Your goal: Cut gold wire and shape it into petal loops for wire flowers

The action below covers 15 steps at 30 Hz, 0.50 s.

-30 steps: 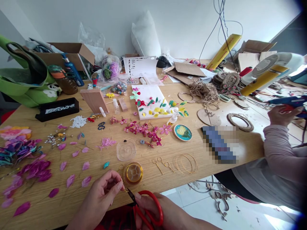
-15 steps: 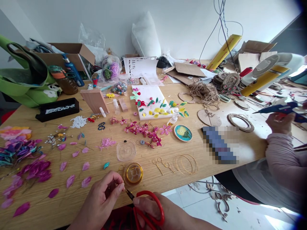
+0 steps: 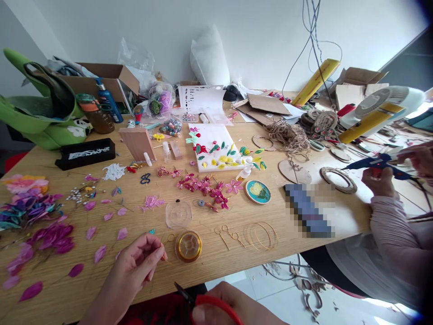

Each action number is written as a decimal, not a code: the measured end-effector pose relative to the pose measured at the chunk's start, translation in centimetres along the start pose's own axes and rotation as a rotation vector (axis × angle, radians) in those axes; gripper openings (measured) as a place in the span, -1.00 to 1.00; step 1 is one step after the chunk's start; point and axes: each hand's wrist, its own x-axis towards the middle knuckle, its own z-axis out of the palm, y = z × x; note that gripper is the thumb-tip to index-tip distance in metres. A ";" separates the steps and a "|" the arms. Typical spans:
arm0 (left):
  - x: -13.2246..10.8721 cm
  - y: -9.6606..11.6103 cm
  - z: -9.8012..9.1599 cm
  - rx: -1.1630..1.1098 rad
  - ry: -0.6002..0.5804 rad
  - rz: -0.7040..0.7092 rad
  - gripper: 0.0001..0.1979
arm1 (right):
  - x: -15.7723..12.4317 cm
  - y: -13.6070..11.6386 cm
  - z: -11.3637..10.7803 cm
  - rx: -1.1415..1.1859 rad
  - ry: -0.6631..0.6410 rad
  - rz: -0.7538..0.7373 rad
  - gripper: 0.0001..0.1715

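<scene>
My left hand is closed in a pinch on a thin gold wire, whose looped end shows just past the fingertips. Red-handled scissors are in my right hand at the table's front edge, dark blades pointing up and left, apart from the wire. A spool of gold wire lies right of my left fingertips. Farther right are several looped wire pieces and large wire rings. A small turquoise piece peeks out behind my left hand.
Pink petals are scattered at left. Pink wire flowers, a clear plastic lid and a round flower picture lie beyond the spool. At right, a co-worker's hand holds a blue glue gun.
The scissors have drawn down and away from my left fingers. My left hand has shifted left with the wire. The co-worker's glue gun has moved left, over a ring.
</scene>
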 end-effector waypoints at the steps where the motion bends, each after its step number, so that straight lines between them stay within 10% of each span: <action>1: -0.1 0.2 -0.1 -0.047 0.004 -0.032 -0.66 | -0.6 0.0 -0.1 -0.036 0.005 0.005 -0.41; 3: -0.4 0.5 -0.3 -0.107 -0.005 -0.074 -0.65 | -1.8 0.2 -0.8 -0.165 0.135 0.013 -0.39; 7: -1.0 0.6 -0.2 -0.102 -0.019 -0.094 -0.64 | -4.9 0.2 -4.2 -0.641 0.818 -0.056 -0.47; 10: -1.3 0.4 0.2 -0.097 -0.025 -0.098 -0.64 | -6.9 -0.1 -7.9 -1.073 1.233 0.173 -0.59; 15: -1.8 -0.1 0.6 -0.097 -0.014 -0.081 -0.64 | -7.7 -0.1 -12.9 -1.349 1.332 0.493 -0.66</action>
